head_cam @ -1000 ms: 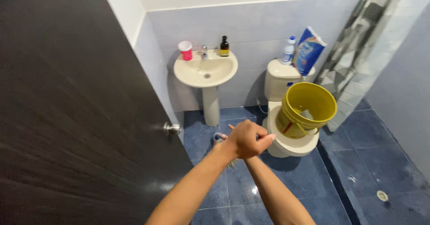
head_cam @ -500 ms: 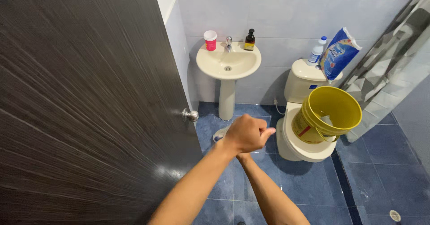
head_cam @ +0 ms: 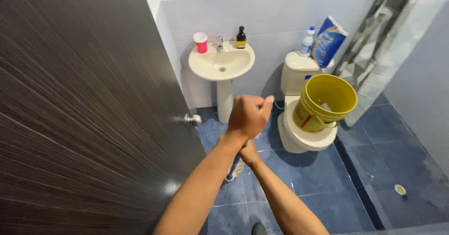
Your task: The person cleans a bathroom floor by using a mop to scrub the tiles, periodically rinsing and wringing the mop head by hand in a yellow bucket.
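Item, centre of frame: my left hand, closed into a loose fist, thumb up. Whether it gripped anything, I could not tell. Directly beneath it, my right hand, mostly hidden by the left; its degree of opening could not be read. Both were held together in mid-air, apparently one working on the other, touching nothing else.

Item, just below the hands on the blue tiled floor: a pale woven object, largely hidden by my forearms.

Item, left half of frame: dark wood-grain door with round metal knob, standing open and narrowing the way in.

Item, upper centre: cream pedestal washbasin carrying a pink cup and a dark brown bottle.

Item, right of centre: white toilet, its seat taken up by a tilted yellow plastic bucket; on the cistern, a white spray bottle and a blue refill pouch.

Item, upper right: patterned grey shower curtain.
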